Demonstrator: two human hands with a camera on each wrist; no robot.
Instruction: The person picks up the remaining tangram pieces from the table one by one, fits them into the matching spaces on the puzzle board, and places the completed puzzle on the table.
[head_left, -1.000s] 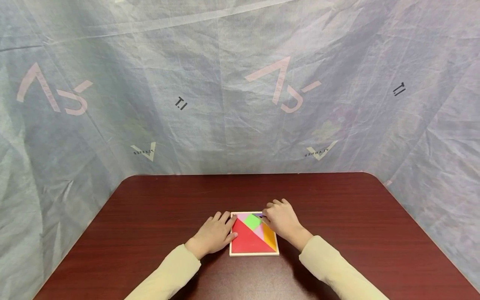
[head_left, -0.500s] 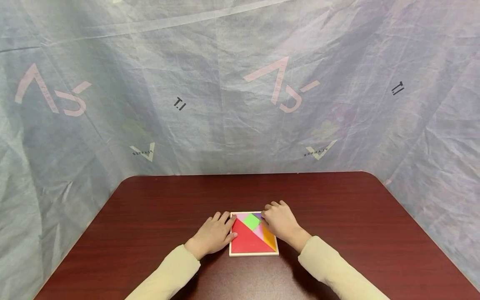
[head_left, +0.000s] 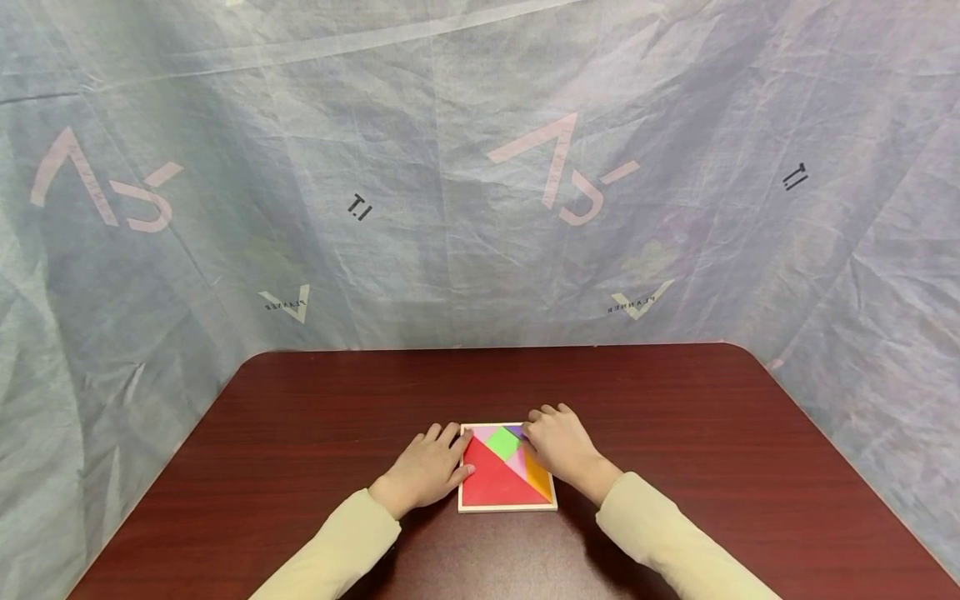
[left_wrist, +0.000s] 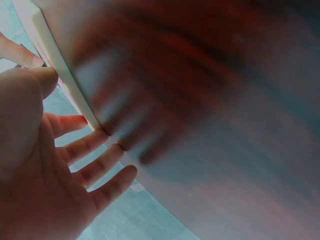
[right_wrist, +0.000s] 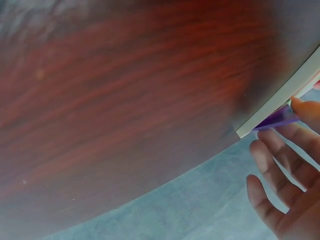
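Observation:
A square, light-framed tangram tray (head_left: 508,509) lies on the table. Inside are a large red area (head_left: 491,482), a green square (head_left: 503,443), pink pieces (head_left: 517,462) and an orange piece (head_left: 537,477). My left hand (head_left: 426,468) rests at the tray's left side, thumb and index finger over the rim, fingers extended. At the far right corner, my right hand (head_left: 559,442) pinches a purple tangram piece (right_wrist: 276,119) between thumb and index finger. The right wrist view shows this piece tilted against the frame (right_wrist: 280,97). My right hand hides part of that corner.
The dark red wooden table (head_left: 360,392) extends around the tray on all sides. A grey printed cloth (head_left: 450,250) hangs behind the table's far edge and along both sides.
My right hand has shifted very slightly left and toward me; the dark gap beside the purple tangram piece no longer shows. My left hand stays in place.

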